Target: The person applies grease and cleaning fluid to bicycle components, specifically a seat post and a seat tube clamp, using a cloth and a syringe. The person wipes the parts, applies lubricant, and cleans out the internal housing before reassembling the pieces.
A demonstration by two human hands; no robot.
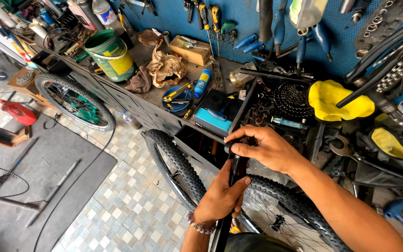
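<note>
My left hand [220,196] is wrapped around a black upright tube [235,173], apparently part of a bicycle, a beaded bracelet on its wrist. My right hand [264,148] grips the top end of the same tube, fingers curled over a small black cap. Both hands sit above a knobby bicycle tyre [299,200] with spokes, just in front of the workbench edge. A second knobby wheel [173,163] stands beside it to the left.
The cluttered workbench [155,95] carries a green bucket [110,56], crumpled paper, a blue sanding block, a cassette sprocket [291,99] and a yellow cloth [334,100]. Tools hang on the blue pegboard. Another wheel [75,100] leans at left over tiled floor and grey mat.
</note>
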